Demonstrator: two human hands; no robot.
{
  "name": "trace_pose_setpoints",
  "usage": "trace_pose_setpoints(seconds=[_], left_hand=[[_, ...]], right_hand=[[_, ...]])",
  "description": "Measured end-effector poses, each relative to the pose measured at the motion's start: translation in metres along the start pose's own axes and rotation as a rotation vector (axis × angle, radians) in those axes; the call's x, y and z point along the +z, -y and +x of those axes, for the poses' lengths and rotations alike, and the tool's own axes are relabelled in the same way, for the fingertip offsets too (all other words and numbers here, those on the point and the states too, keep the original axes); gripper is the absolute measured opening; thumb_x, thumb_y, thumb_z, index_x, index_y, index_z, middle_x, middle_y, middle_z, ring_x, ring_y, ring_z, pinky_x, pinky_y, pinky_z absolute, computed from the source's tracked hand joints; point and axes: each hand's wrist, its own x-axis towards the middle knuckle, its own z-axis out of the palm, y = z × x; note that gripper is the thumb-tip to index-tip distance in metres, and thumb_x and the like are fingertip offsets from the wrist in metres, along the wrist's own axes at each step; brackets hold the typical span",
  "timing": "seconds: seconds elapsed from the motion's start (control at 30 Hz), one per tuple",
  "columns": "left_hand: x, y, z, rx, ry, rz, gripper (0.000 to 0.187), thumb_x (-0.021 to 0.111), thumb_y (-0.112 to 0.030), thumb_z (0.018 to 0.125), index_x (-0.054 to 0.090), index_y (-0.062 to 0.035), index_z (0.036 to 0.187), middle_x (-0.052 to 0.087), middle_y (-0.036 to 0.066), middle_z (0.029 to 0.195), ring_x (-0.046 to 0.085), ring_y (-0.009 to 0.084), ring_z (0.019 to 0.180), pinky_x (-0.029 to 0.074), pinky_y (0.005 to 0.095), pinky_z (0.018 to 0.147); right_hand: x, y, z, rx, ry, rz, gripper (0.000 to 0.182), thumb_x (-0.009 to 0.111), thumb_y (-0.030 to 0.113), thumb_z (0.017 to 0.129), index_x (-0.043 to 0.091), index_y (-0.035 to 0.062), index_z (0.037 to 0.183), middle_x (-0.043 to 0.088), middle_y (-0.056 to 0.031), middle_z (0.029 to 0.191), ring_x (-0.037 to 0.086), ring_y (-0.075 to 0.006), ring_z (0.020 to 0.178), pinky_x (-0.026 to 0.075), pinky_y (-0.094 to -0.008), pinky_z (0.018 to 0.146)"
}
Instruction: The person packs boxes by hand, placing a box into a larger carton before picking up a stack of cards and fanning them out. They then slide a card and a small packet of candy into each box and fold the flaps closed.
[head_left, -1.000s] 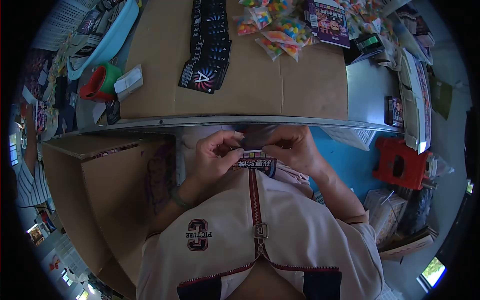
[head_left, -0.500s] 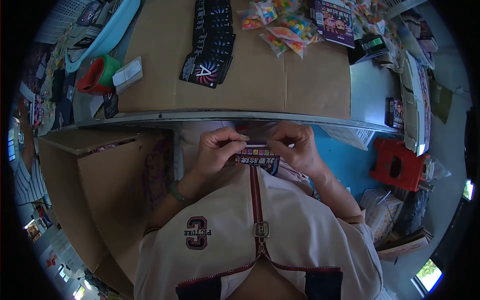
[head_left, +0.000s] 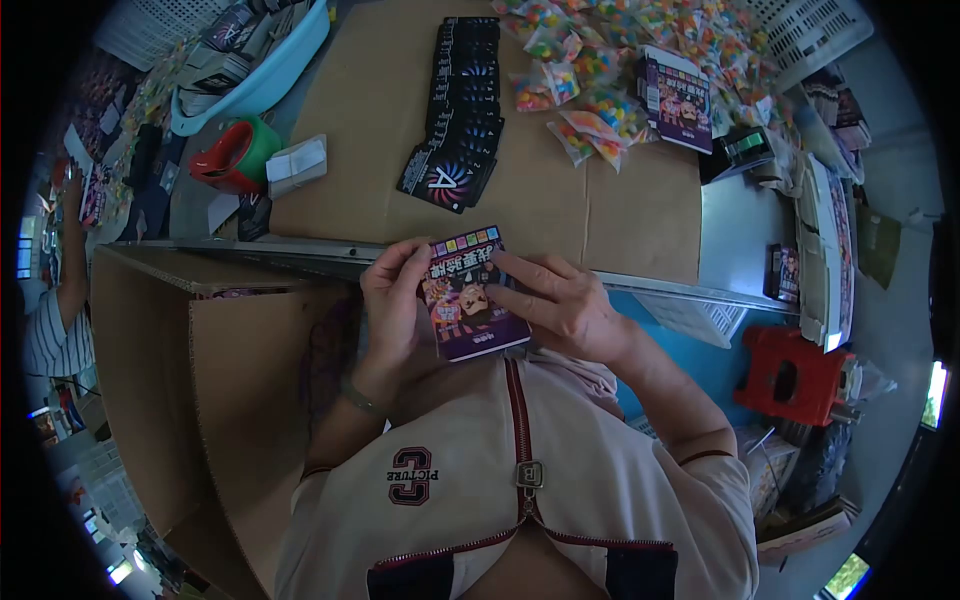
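Note:
A purple printed card-game box (head_left: pixel 470 310) with cartoon figures and Chinese lettering is held tilted over the table's front edge, its face up. My left hand (head_left: pixel 392 300) grips its left side, thumb along the edge near the top. My right hand (head_left: pixel 560 305) is on its right side, with fingers lying across the front; the thumb is hidden. Beyond the box, an overlapping column of black cards (head_left: pixel 462 120) lies on the cardboard-covered table (head_left: pixel 350 130). A similar purple box (head_left: pixel 680 105) rests beside bags of colourful candy-like pieces (head_left: pixel 600 125).
At the left are a blue basin (head_left: pixel 255 95) with card stacks, a red-and-green tape dispenser (head_left: pixel 235 158) and a pale bundle (head_left: pixel 297 163). An open cardboard carton (head_left: pixel 250 350) stands below the table edge. A red stool (head_left: pixel 790 375) is at right. Another person's arm (head_left: pixel 72 240) shows far left.
The box has come up from below the table edge, and its whole face now shows. My hands have moved from pinching near its top to holding its sides. The view has shifted slightly.

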Motion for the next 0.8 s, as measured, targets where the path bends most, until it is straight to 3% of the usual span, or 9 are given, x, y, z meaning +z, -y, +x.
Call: trace_pose_setpoints(seconds=[0.13, 0.17, 0.2, 0.27, 0.3, 0.4, 0.6, 0.73, 0.8], left_hand=[[-0.020, -0.022, 0.000, 0.278, -0.040, 0.284, 0.035, 0.059, -0.008, 0.093, 0.054, 0.0050, 0.125, 0.067, 0.008, 0.103, 0.062, 0.0106, 0.091, 0.050, 0.0250, 0.080], [-0.030, -0.016, 0.001, 0.396, 0.025, 0.501, 0.068, 0.068, -0.013, 0.086, 0.034, 0.0053, 0.141, 0.057, 0.019, 0.123, 0.059, 0.0225, 0.107, 0.048, 0.0345, 0.091], [-0.025, -0.014, -0.001, 0.408, 0.030, 0.499, 0.068, 0.068, -0.013, 0.086, 0.034, 0.0053, 0.141, 0.057, 0.019, 0.123, 0.059, 0.0225, 0.107, 0.048, 0.0345, 0.091], [-0.003, -0.004, -0.001, 0.929, -0.090, 0.970, 0.101, 0.081, -0.018, 0.073, 0.016, 0.0074, 0.147, 0.042, 0.028, 0.136, 0.050, 0.0359, 0.120, 0.040, 0.0431, 0.101], [-0.001, 0.005, 0.007, 0.800, -0.118, 0.901, 0.124, 0.089, -0.021, 0.062, 0.004, 0.0084, 0.147, 0.029, 0.033, 0.142, 0.039, 0.0427, 0.129, 0.034, 0.0478, 0.107], [-0.002, 0.015, 0.019, 0.921, -0.189, 0.968, 0.122, 0.088, -0.017, 0.062, 0.004, 0.0078, 0.147, 0.032, 0.031, 0.141, 0.041, 0.0405, 0.128, 0.037, 0.0472, 0.105], [-0.003, 0.014, 0.018, 0.798, -0.134, 0.706, 0.122, 0.089, -0.012, 0.060, 0.006, 0.0071, 0.147, 0.037, 0.025, 0.137, 0.044, 0.0351, 0.126, 0.039, 0.0446, 0.105], [-0.014, 0.017, 0.021, 0.784, -0.104, 0.740, 0.120, 0.090, -0.012, 0.059, 0.008, 0.0070, 0.145, 0.038, 0.022, 0.135, 0.044, 0.0336, 0.125, 0.038, 0.0448, 0.106], [-0.021, 0.022, 0.022, 0.810, -0.047, 0.640, 0.118, 0.090, -0.013, 0.059, 0.011, 0.0066, 0.144, 0.039, 0.022, 0.134, 0.044, 0.0329, 0.124, 0.038, 0.0448, 0.106]], right_hand=[[0.011, -0.019, 0.048, 0.061, -0.165, 0.206, 0.037, 0.073, 0.010, 0.074, 0.063, 0.0013, 0.109, 0.066, -0.0175, 0.099, 0.064, -0.0357, 0.082, 0.053, -0.0395, 0.069], [0.019, -0.021, 0.057, 0.163, -0.170, 0.275, 0.029, 0.071, 0.016, 0.081, 0.061, 0.0002, 0.104, 0.063, -0.0195, 0.085, 0.062, -0.0362, 0.076, 0.050, -0.0397, 0.064], [0.023, -0.020, 0.066, 0.155, -0.178, 0.267, 0.029, 0.071, 0.016, 0.081, 0.061, 0.0002, 0.104, 0.063, -0.0195, 0.085, 0.062, -0.0362, 0.076, 0.050, -0.0397, 0.064], [0.029, -0.015, 0.079, 0.269, -0.051, 0.302, 0.026, 0.070, 0.017, 0.083, 0.060, -0.0009, 0.099, 0.061, -0.0208, 0.082, 0.061, -0.0371, 0.072, 0.049, -0.0414, 0.065], [0.032, -0.011, 0.083, 0.257, -0.042, 0.270, 0.026, 0.070, 0.018, 0.083, 0.059, -0.0014, 0.096, 0.061, -0.0206, 0.084, 0.061, -0.0373, 0.075, 0.048, -0.0430, 0.066], [0.019, -0.012, 0.083, 0.169, 0.104, 0.249, 0.029, 0.072, 0.019, 0.082, 0.060, -0.0017, 0.098, 0.063, -0.0198, 0.091, 0.063, -0.0364, 0.084, 0.050, -0.0420, 0.072], [-0.040, -0.095, 0.069, 0.425, -0.603, -0.585, 0.036, 0.074, 0.018, 0.080, 0.065, -0.0001, 0.110, 0.066, -0.0165, 0.099, 0.065, -0.0335, 0.094, 0.052, -0.0404, 0.083], [-0.041, -0.139, 0.054, 0.546, -0.423, -0.304, 0.019, 0.072, 0.010, 0.078, 0.070, 0.0035, 0.096, 0.068, -0.0137, 0.093, 0.064, -0.0316, 0.090, 0.050, -0.0418, 0.080], [-0.043, -0.134, 0.057, 0.618, -0.695, -0.178, 0.010, 0.067, 0.010, 0.082, 0.072, 0.0040, 0.090, 0.069, -0.0119, 0.088, 0.064, -0.0308, 0.088, 0.050, -0.0402, 0.079]])
